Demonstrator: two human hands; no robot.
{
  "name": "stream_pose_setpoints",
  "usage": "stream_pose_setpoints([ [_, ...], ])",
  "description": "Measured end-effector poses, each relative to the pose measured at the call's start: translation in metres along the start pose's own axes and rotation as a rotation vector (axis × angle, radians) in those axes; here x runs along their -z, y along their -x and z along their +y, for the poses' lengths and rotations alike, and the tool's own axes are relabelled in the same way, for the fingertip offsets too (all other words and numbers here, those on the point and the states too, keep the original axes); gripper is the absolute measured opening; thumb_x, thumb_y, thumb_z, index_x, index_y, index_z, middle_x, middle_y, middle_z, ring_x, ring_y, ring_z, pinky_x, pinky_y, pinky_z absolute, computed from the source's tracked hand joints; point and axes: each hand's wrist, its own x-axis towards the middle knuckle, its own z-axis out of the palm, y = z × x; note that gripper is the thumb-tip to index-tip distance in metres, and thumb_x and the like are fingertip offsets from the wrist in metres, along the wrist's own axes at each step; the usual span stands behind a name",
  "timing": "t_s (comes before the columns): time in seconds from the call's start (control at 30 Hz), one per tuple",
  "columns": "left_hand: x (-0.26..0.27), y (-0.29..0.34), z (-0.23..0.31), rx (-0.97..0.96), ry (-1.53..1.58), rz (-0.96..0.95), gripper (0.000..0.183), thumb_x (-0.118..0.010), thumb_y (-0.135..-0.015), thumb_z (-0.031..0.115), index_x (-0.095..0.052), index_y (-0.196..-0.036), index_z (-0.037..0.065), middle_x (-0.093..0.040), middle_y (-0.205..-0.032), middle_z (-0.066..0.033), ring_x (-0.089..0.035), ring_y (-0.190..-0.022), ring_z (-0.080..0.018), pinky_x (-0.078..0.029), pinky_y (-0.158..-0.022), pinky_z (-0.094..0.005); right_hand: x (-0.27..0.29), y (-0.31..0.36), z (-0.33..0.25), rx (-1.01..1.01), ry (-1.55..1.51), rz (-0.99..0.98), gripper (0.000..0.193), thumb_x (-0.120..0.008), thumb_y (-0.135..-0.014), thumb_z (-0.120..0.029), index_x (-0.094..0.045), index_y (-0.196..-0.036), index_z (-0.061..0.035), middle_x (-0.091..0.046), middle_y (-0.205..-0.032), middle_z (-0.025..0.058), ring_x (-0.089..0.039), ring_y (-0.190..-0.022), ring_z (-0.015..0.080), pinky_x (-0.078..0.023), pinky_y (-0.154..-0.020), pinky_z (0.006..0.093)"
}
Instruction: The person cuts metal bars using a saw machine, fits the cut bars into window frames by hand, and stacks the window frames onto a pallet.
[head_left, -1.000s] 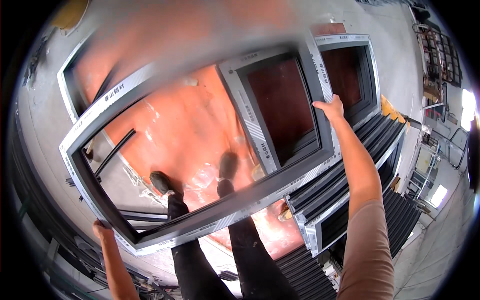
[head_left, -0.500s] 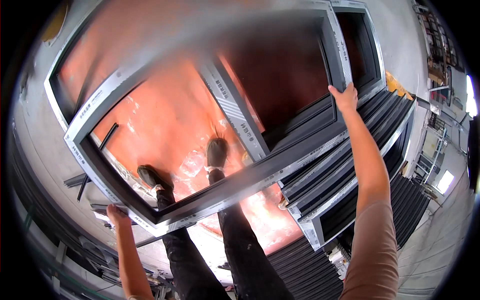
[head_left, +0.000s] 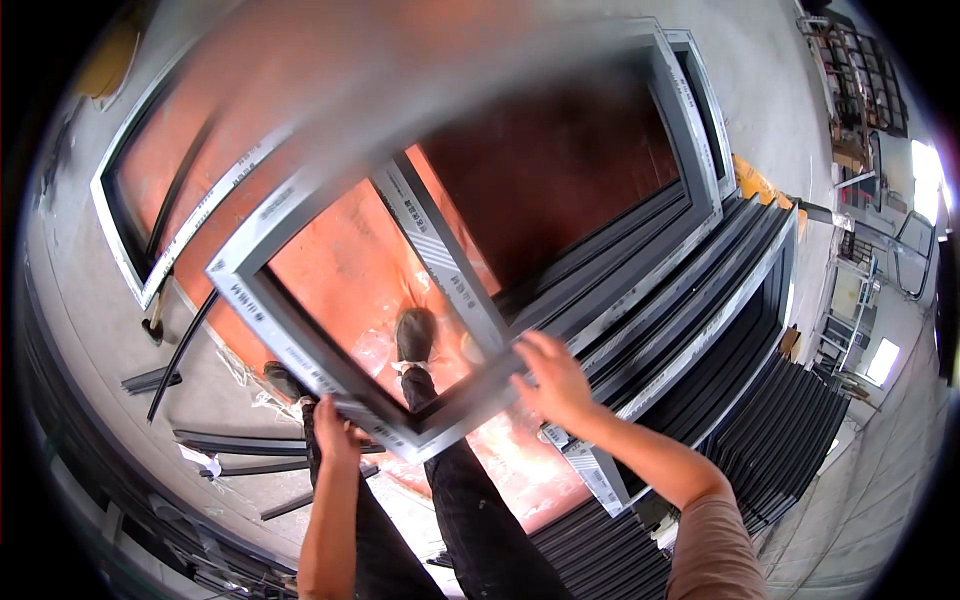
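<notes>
A large grey window frame [head_left: 447, 255] with a crossbar and printed protective film hangs tilted before me, its far edge blurred. At its near left corner, my left hand [head_left: 336, 432] is closed on the outer edge; part of the fingers is hidden. My right hand [head_left: 556, 382] is at the near bar, right of where the crossbar meets it. Its fingers are spread over the bar's edge, and I see no closed grip there. Through the frame's openings the orange-red floor covering [head_left: 335, 262] and my shoes show.
Stacked dark frames [head_left: 690, 335] stand on the right, with more dark profiles [head_left: 785, 435] beyond. Another frame [head_left: 118, 235] is at the far left. Loose black strips [head_left: 240, 442] lie on the floor to my left. A yellow piece [head_left: 757, 182] sits behind the stack.
My right hand has left the frame's right side and come down to the near bar. The frame's near left corner, with my left hand on it, has shifted right.
</notes>
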Motion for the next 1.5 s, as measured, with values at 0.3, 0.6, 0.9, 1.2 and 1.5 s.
stream_pose_setpoints([
  [0.3,-0.214,0.019,-0.063,0.024,-0.107,-0.139,0.021,-0.055,-0.098,0.024,-0.059,-0.11,0.006,-0.06,-0.095,-0.0042,-0.059,-0.081,-0.0142,-0.049,-0.07,-0.0275,-0.05,-0.021,-0.045,0.028,-0.063,-0.026,0.085,-0.079,-0.074,-0.026,-0.034,-0.138,0.0083,-0.039,-0.136,0.0317,-0.044,-0.125,0.0435,-0.039,-0.105,0.0458],
  [0.6,-0.271,-0.036,-0.087,-0.296,-0.622,-0.167,0.03,-0.057,-0.097,0.026,-0.063,-0.103,-0.003,-0.063,-0.082,-0.0078,-0.062,-0.073,-0.0194,-0.051,-0.067,-0.0319,-0.036,-0.073,0.014,-0.265,0.108,0.103,0.101,-0.083,-0.07,-0.033,-0.028,-0.144,0.0067,-0.065,-0.103,0.0263,-0.064,-0.095,0.0405,-0.051,-0.08,0.0453],
  [0.9,-0.333,-0.025,0.104,-0.566,-1.057,-0.016,0.049,-0.039,-0.101,0.044,-0.058,-0.107,-0.002,-0.066,-0.096,-0.0272,-0.063,-0.09,-0.0465,-0.049,-0.079,-0.0523,-0.074,-0.036,0.051,-0.261,0.112,0.197,0.067,-0.079,-0.072,-0.043,-0.054,-0.11,0.0067,-0.062,-0.102,0.0264,-0.058,-0.098,0.0445,-0.048,-0.085,0.0471],
  [1.2,-0.324,-0.065,0.116,-0.609,-1.083,-0.053,0.056,-0.037,-0.101,0.048,-0.062,-0.095,-0.002,-0.066,-0.091,-0.0277,-0.064,-0.088,-0.0444,-0.049,-0.08,-0.052,-0.089,-0.043,0.016,-0.345,-0.006,0.107,0.064,-0.077,-0.072,-0.042,-0.051,-0.109,0.0034,-0.059,-0.107,0.0246,-0.055,-0.102,0.0427,-0.045,-0.089,0.0482],
  [1.5,-0.349,-0.036,0.119,-0.499,-1.112,-0.103,0.062,-0.038,-0.099,0.054,-0.063,-0.11,-0.002,-0.066,-0.105,-0.0286,-0.061,-0.106,-0.0448,-0.046,-0.093,-0.0514,-0.082,-0.041,0.032,-0.348,-0.03,0.136,0.062,-0.08,-0.071,-0.034,-0.05,-0.112,0.0018,-0.062,-0.101,0.0239,-0.057,-0.096,0.0441,-0.044,-0.084,0.0503],
])
